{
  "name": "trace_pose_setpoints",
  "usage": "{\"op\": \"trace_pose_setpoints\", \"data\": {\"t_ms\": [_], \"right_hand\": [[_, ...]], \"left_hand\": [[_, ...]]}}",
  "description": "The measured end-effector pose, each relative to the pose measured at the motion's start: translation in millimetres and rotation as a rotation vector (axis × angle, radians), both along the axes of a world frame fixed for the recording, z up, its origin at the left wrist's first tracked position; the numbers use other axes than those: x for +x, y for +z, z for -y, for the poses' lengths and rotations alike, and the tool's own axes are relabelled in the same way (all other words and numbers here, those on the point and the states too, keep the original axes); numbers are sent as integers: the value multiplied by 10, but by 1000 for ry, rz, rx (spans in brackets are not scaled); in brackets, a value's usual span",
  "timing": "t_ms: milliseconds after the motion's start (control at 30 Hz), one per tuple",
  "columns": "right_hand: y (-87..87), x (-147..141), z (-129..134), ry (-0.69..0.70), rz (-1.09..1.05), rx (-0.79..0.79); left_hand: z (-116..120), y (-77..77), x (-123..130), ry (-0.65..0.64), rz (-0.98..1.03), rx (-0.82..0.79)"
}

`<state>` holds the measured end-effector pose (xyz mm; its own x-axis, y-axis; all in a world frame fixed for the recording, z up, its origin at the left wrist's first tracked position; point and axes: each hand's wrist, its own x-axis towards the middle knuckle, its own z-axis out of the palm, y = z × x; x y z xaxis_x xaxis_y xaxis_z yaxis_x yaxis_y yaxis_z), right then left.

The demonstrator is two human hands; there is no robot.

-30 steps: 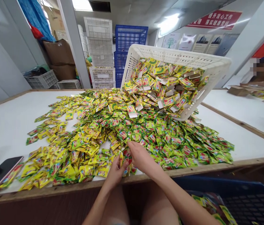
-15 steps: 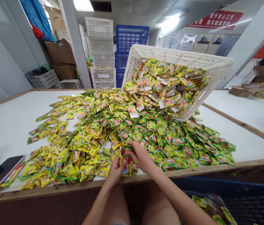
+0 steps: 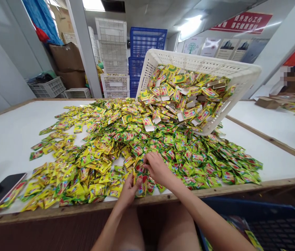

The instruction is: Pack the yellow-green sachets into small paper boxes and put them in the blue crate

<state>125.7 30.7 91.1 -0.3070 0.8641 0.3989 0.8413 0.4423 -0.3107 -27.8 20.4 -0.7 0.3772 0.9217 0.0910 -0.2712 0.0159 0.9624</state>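
Note:
Near the table's front edge my left hand (image 3: pixel 129 190) is closed on a small printed packet (image 3: pixel 141 184), yellow and green with a red picture. Just up and to the right, my right hand (image 3: pixel 156 168) has its fingers bent together over the pile; what they hold, if anything, is hidden. Around both hands lie green packets (image 3: pixel 194 157) to the right and yellow packets (image 3: pixel 95 174) to the left. Behind them a tipped white basket (image 3: pixel 244 73) spills small yellow boxes (image 3: pixel 189 113) onto the heap.
A phone (image 3: pixel 2 195) lies at the white table's (image 3: pixel 8 132) left front corner, beside a dark object. Below the wooden front edge at right is a blue crate (image 3: pixel 267 209) with packets. Stacked crates (image 3: pixel 113 52) stand behind. Part of another person shows at far right.
My right hand has moved slightly up and away from the packet in my left hand, its fingers now more bunched. My left hand has hardly moved.

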Motion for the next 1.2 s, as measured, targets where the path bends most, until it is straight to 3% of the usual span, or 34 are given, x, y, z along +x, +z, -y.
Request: {"op": "trace_pose_setpoints", "data": {"t_ms": [200, 400, 667, 867, 1067, 1200], "right_hand": [[190, -38, -49, -6, 250, -46], [140, -118, -33, 79, 353, 16], [-41, -107, 82, 57, 5, 32], [-312, -139, 239, 52, -224, -21], [-658, -146, 361, 32, -815, -175], [-745, -143, 394, 9, -943, -183]], "left_hand": [[16, 39, 19, -9, 31, -47], [14, 35, 4, 13, -20, -9], [6, 19, 4, 66, -63, 18], [-10, 43, -3, 83, -107, 83], [32, 85, 17, 129, 12, 38], [59, 73, 40, 147, 32, 63]]}}
